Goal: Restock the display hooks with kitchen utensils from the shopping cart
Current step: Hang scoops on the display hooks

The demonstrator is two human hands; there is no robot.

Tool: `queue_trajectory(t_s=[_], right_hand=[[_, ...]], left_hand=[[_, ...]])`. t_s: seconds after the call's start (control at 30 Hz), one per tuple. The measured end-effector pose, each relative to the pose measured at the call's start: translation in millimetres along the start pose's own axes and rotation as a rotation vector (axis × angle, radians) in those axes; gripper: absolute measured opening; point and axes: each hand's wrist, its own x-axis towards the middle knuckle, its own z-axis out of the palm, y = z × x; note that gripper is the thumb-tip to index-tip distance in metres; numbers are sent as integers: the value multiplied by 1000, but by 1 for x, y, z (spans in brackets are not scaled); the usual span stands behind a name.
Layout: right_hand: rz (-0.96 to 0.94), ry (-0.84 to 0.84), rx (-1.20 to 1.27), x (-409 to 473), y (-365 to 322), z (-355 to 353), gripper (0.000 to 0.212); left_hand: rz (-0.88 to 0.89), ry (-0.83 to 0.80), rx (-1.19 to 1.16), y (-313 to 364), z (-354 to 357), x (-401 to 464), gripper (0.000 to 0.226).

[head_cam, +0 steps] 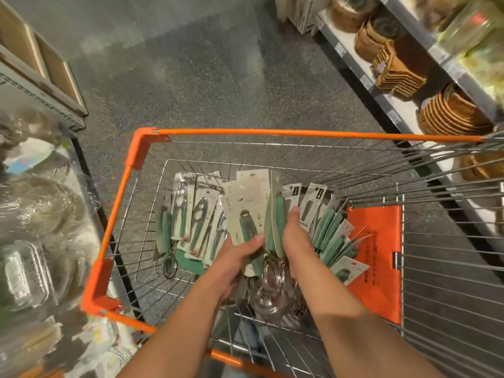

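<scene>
Utensils (245, 214) on hang cards, heaped across the floor of the shopping cart (300, 132), from near the left wire wall to the orange flap (376, 241) at the right. Likely light singly, heavier and prone to fanning apart as a bundle; thin cards apt to bend, glossy fronts probably slick against one another. Best held around the thick green handles low on the cards, not by the card tops, leaving the punched hang holes free for the hooks.

At the left of the heap, metal crackers (200, 222) with green grips on pale cards, lying flat, a small round wire tool (169, 264) just beside them near the left wall. In the middle, a stack of cards with green-handled tools, standing tilted. Left hand (240, 257) under and around the stack's lower left, thumb across a green handle, fingers curled beneath it, mostly hidden. Right hand (296, 236) pressed against the stack's right face, fingers extended along the cards, thumb hidden, so grip there not fully certain. To the right, more green-handled cards fanned towards the orange flap. Below the hands, shiny metal pieces (272, 290), blurred, kind unclear. No display hooks in view.
</scene>
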Motion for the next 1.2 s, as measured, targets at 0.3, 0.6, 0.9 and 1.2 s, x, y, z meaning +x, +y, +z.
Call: queue_trajectory(t_s=[0.3,0.6,0.9,1.2], right_hand=[[-232,77,-144,-49,-1,3,72],[-439,-219,-5,-131,-12,12,71],[-693,-498,-97,-210,-11,32,37],[-937,-825,-474,-275,60,48,30]], left_hand=[[32,124,6,13,-3,-33,68],[195,260,-231,28,-39,-101,53],[449,361,-484,-6,-60,-216,41],[528,523,-867,-116,-27,-317,79]])
